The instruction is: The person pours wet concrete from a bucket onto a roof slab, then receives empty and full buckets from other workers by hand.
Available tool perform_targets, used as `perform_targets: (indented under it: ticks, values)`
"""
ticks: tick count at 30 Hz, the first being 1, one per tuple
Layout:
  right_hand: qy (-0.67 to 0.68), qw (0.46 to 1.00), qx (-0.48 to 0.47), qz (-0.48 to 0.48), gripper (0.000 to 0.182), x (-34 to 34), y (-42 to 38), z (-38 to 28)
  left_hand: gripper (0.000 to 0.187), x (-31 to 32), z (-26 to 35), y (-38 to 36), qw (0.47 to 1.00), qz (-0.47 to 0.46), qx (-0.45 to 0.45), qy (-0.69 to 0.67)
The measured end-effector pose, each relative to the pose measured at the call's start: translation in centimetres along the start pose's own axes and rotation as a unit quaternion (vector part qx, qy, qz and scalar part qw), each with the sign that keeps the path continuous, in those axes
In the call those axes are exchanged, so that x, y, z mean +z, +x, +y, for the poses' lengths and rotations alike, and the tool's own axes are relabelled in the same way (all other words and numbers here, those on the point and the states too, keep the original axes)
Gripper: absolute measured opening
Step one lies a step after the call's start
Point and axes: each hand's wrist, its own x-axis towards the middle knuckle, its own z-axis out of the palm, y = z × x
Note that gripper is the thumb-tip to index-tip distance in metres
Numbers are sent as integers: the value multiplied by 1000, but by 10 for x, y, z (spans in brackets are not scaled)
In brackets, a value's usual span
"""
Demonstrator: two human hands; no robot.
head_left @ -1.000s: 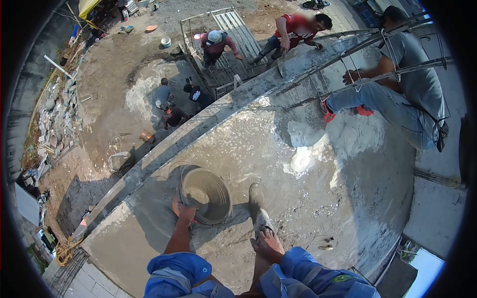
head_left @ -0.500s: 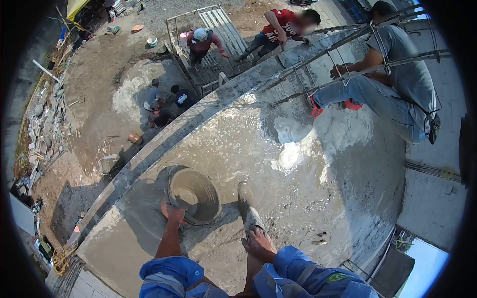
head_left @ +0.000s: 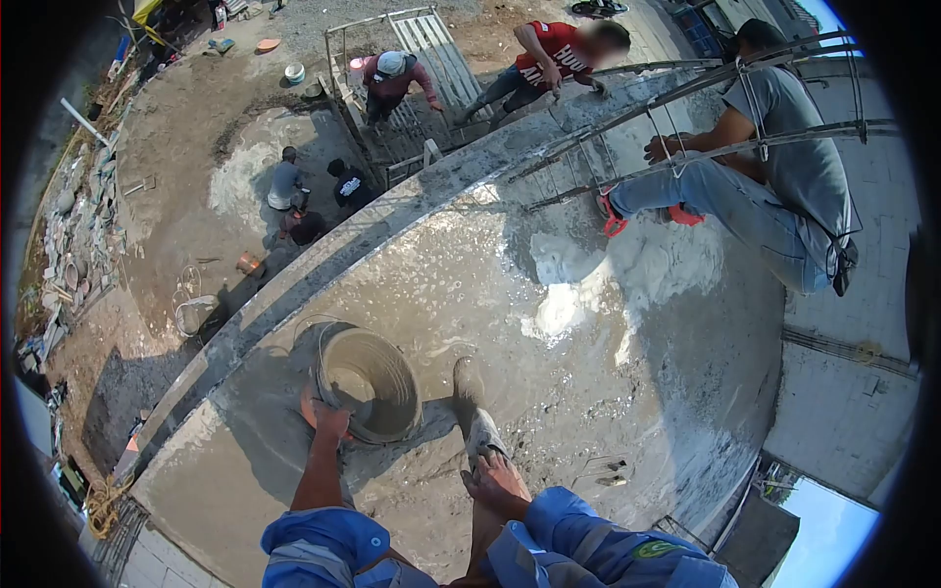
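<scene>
A large mud-coated bucket stands tilted on the wet concrete, its inside smeared with grey mortar. At its lower left side is my left hand, closed on something orange-red, which looks like a trowel or float partly hidden behind the hand. My right hand rests on my lower leg just above the mud-covered foot, fingers spread and holding nothing.
A person in grey sits at the right beside a steel rebar cage. A concrete ledge runs diagonally. Beyond it are a person in red, others lower down, and a wooden platform.
The view has shifted slightly, so the bucket and both hands appear a little further left. Both hands keep their places by the bucket and on the leg.
</scene>
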Motion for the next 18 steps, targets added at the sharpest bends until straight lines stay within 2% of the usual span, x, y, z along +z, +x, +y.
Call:
perform_targets:
  ticks: [1, 3, 4, 6, 9, 13, 15, 16, 18]
  values:
    - [-1, 1000, -1, -1, 53, -3, 0, -2, 114, 4, -5, 3, 1000, 1, -2, -1]
    - [8, 1000, 1, -12, 54, -7, -1, -6, 90, 10, -12, 5, 997, 64, 25, -21]
    - [8, 1000, 0, -12, 54, -5, -1, -5, 90, 6, 6, -10, 997, 65, 25, -21]
    - [21, 1000, -17, -4, 54, -1, 0, -2, 93, -10, 73, -60, 994, 8, -69, -89]
    - [9, 1000, -18, 9, 52, 0, -1, -2, 94, -11, 71, -59, 998, 14, -36, -44]
    - [13, 1000, -18, 5, 50, -1, -2, -3, 93, -9, 65, -55, 997, 32, -55, -47]
    - [22, 999, -28, 35, 51, -1, -2, -4, 119, -10, 53, -42, 999, -9, -39, -17]
    - [23, 999, -29, 35, 51, -1, -2, -5, 119, -11, 54, -43, 999, -8, -39, -16]
    - [38, 999, -19, 33, 50, 0, -3, -5, 93, -10, 63, -53, 998, 16, -27, -52]
